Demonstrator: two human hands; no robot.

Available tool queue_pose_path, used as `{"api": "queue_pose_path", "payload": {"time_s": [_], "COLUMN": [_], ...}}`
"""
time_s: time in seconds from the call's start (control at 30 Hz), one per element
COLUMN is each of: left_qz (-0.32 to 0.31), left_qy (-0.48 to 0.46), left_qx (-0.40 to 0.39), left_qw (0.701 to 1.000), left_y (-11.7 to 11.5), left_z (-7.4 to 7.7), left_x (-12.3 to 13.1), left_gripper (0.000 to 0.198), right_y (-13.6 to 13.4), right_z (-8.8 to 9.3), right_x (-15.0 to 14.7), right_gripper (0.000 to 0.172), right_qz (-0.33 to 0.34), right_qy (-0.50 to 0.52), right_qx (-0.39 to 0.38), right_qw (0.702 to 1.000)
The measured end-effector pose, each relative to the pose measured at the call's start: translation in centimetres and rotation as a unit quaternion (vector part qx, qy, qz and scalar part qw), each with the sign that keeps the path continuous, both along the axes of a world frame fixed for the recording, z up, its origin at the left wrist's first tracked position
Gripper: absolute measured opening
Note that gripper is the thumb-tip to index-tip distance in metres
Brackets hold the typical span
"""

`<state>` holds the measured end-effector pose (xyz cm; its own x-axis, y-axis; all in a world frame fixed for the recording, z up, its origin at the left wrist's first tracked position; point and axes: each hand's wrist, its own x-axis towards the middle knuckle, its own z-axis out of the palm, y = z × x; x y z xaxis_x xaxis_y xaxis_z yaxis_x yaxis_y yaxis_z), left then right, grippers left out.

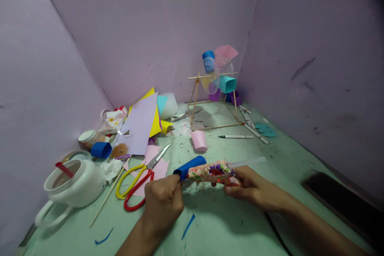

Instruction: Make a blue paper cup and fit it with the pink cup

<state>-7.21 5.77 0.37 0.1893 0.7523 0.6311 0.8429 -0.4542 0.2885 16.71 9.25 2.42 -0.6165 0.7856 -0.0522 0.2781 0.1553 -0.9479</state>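
Observation:
My left hand (165,198) is closed on the near end of a rolled blue paper piece (192,165), held just above the table. In my right hand (255,187) is a hot glue gun (214,172) wrapped in flowered covering, with a glue stick (250,162) jutting from its back. The gun's tip points left, at the blue paper beside my left fingers; whether they touch is hidden. A pair of scissors (147,176) with yellow and red handles lies open next to my left hand. A small pink paper cup (199,141) lies beyond the blue paper.
A stick frame (216,127) bearing a wheel with coloured paper cups stands at the back. Coloured paper sheets (139,124), a white teapot-like vessel (82,182) and a blue paper ring (101,150) are at left. Pens (235,137) and a dark phone-like object (339,200) lie right.

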Motion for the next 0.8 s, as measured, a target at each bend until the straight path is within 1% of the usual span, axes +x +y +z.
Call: {"api": "queue_pose_path", "payload": {"time_s": [0.13, 0.27, 0.4, 0.53, 0.67, 0.8], "left_qz": [-0.004, -0.016, -0.014, -0.009, -0.011, -0.011], "left_qy": [0.034, 0.028, 0.037, 0.034, 0.033, 0.028], "left_qx": [0.04, 0.018, 0.006, 0.003, -0.008, -0.009], "left_qw": [0.999, 0.999, 0.999, 0.999, 0.999, 1.0], "left_y": [0.08, -0.04, -0.1, -0.11, -0.09, -0.07], "left_z": [0.13, 0.23, 0.21, 0.17, 0.17, 0.12], "left_x": [0.17, 0.3, 0.24, 0.19, 0.27, 0.3], "left_gripper": [0.027, 0.028, 0.028, 0.028, 0.028, 0.028], "right_y": [0.08, 0.03, -0.09, -0.2, -0.2, -0.16], "right_z": [-0.17, -0.24, -0.15, -0.08, 0.0, 0.04], "right_x": [0.04, 0.0, -0.13, -0.18, -0.14, -0.15], "right_gripper": [0.032, 0.03, 0.026, 0.021, 0.021, 0.022], "right_qz": [0.004, 0.001, 0.015, 0.004, -0.004, -0.008], "right_qy": [-0.015, -0.007, 0.025, 0.023, 0.01, 0.02], "right_qx": [-0.007, -0.014, -0.033, -0.038, -0.044, -0.047], "right_qw": [1.0, 1.0, 0.999, 0.999, 0.999, 0.999]}}
